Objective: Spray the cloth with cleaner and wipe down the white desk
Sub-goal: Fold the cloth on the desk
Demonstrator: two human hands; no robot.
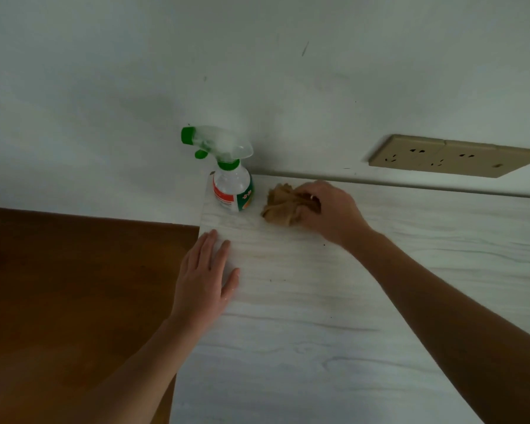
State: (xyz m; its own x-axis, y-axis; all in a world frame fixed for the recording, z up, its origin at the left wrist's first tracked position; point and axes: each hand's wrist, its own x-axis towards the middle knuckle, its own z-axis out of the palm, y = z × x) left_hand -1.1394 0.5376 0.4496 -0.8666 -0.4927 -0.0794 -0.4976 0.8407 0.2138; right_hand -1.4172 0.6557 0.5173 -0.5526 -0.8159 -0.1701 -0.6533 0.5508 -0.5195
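White desk [334, 301] against a pale wall, with a cloth gripped near its far left corner.

A crumpled tan cloth [280, 206] is grasped by the right hand [331, 212] and pressed on the desk, just right of an upright spray bottle [231, 185] with a green nozzle. The left hand [204, 276] is laid flat and empty along the desk's left edge, beside a brown surface [74, 286]. A beige socket plate [453, 156] is seen on the wall.

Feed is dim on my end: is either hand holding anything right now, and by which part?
The right hand grips the bunched brown cloth at its right side, fingers closed into it. The left hand lies flat on the white desk, holding nothing.
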